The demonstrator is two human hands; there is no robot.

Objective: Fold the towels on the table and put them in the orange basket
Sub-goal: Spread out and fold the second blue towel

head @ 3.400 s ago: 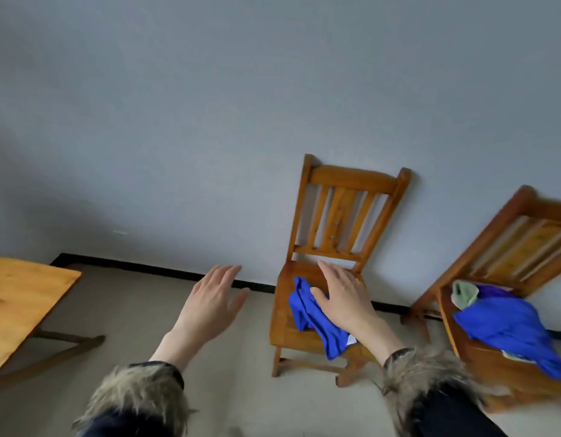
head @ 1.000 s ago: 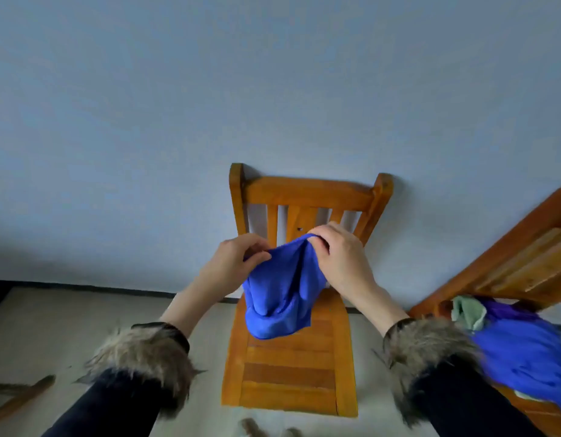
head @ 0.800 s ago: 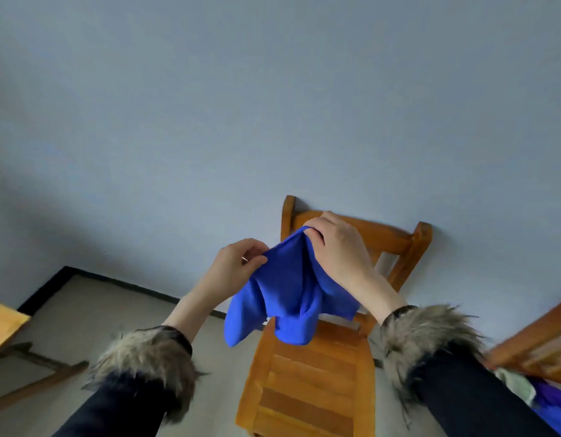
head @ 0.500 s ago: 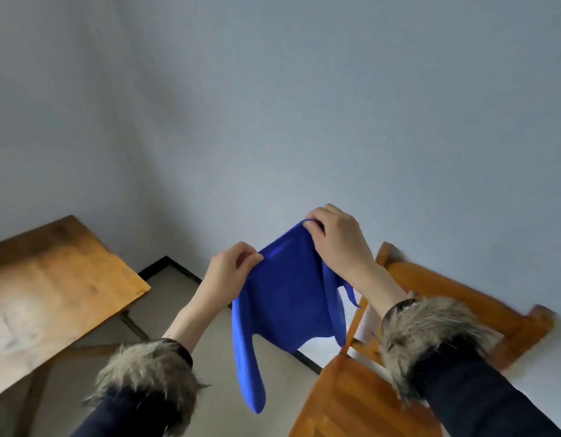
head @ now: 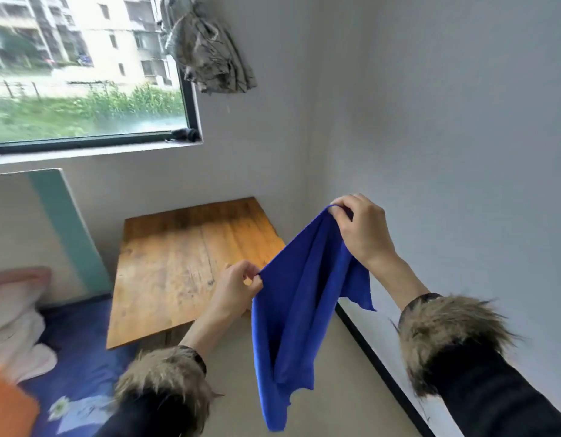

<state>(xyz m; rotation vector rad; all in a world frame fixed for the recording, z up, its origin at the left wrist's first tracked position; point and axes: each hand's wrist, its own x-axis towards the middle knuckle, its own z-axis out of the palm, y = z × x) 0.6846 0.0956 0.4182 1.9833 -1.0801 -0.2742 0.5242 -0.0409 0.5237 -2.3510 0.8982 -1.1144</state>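
Blue towel held up in both hands

Both hands hold one blue towel (head: 299, 298) in the air, near the right edge of the wooden table (head: 184, 266) and not touching it. Left hand (head: 236, 287) pinches a top corner between thumb and fingertips, fingers curled. Right hand (head: 362, 230) is higher, fingers curled round the other top edge, cloth bunched in its grip. Towel hangs down in loose folds, lower end in front of the floor (head: 342, 389). Table stands in the room corner under a window (head: 84, 67). Orange shape (head: 8, 408) at bottom left edge, mostly cut off; cannot tell if it is the basket. Fur cuffs on both sleeves.
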